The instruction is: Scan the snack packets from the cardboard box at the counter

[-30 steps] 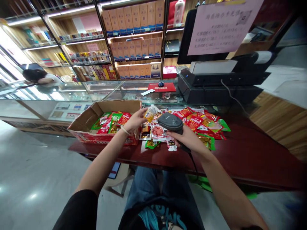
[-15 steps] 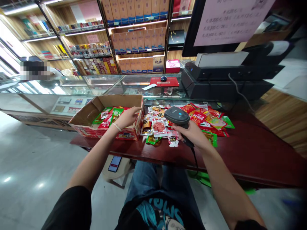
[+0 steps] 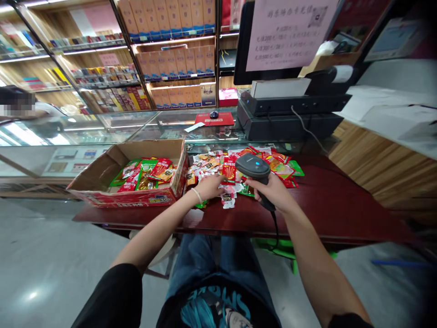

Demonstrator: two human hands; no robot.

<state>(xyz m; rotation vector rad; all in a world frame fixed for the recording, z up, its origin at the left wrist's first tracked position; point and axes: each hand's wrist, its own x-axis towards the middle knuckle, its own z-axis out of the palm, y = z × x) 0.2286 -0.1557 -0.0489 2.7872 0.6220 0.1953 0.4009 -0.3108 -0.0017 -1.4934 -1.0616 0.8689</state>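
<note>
My right hand (image 3: 274, 191) grips a black handheld barcode scanner (image 3: 251, 166) by its handle, with a small blue light showing on its top. Left of the scanner, my left hand (image 3: 209, 187) pinches the lower edge of a red snack packet (image 3: 229, 168), its fingertips partly hidden. Beneath and around both hands spreads a pile of small snack packets (image 3: 206, 160) in red, white and green. An open cardboard box (image 3: 129, 199) stands to the left, with several red and green packets (image 3: 148, 171) inside.
Everything rests on a dark red table (image 3: 327, 200). Behind it are a glass counter (image 3: 143, 132), a mouse (image 3: 214, 115) on a red mat and a black cash drawer (image 3: 287, 123) under a monitor. Another person (image 3: 41, 111) is at the far left. A green stool (image 3: 290, 250) is below.
My left hand has moved right from the box to the pile and now holds a red snack packet. The scanner stays in my right hand. The view has turned rightward.
</note>
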